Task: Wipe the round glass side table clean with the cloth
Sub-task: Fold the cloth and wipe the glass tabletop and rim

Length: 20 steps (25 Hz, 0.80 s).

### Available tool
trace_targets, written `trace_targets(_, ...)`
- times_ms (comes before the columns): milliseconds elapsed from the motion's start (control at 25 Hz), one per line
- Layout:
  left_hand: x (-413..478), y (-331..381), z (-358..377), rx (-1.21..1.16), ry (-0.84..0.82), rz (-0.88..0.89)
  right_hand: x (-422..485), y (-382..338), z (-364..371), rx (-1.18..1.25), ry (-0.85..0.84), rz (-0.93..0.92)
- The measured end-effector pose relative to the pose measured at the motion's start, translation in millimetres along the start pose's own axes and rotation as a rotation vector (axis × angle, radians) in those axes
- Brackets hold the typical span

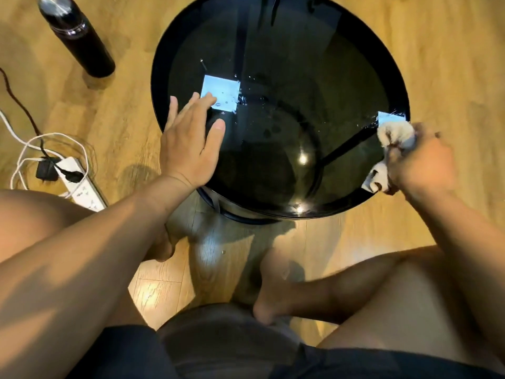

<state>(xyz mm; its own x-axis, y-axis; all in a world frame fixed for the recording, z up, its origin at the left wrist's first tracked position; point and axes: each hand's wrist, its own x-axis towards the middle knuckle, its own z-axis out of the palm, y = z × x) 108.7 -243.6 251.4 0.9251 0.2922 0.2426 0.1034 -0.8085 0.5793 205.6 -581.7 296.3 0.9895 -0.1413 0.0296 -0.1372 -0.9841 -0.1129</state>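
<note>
The round dark glass side table (pixel 278 64) stands in front of me on the wooden floor, with water drops and wet streaks on its middle and right side. My left hand (pixel 191 140) lies flat, fingers spread, on the table's left edge. My right hand (pixel 418 162) is closed around a bunched white cloth (pixel 393 135) at the table's right rim. The cloth pokes out above and below my fist and touches the glass.
A dark bottle (pixel 76 34) stands on the floor at the far left of the table. A white power strip (pixel 82 184) with plugs and cables lies on the floor to the left. My bare legs and feet are under and in front of the table.
</note>
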Motion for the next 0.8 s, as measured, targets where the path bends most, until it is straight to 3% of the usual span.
trace_targets(160,0.1,-1.7,0.9,-0.02,0.018,-0.003,-37.3,-54.0,10.2,0.059,-0.005,-0.049)
trace_targets(360,0.0,-8.5,2.1,-0.046,0.044,0.046,-135.1,-184.9,26.9,0.237,-0.169,-0.457)
trace_targets(440,1.0,-13.0,3.1,-0.057,0.071,0.013,-150.8,-213.5,30.9,0.308,-0.236,-0.505)
trace_targets(680,-0.4,-8.4,3.9,0.01,0.025,0.016,-110.0,-168.3,19.4,0.103,-0.23,-0.615)
trace_targets(800,-0.5,-6.7,2.5,0.009,0.031,-0.019,-52.5,-86.7,6.6,-0.042,-0.165,-0.427)
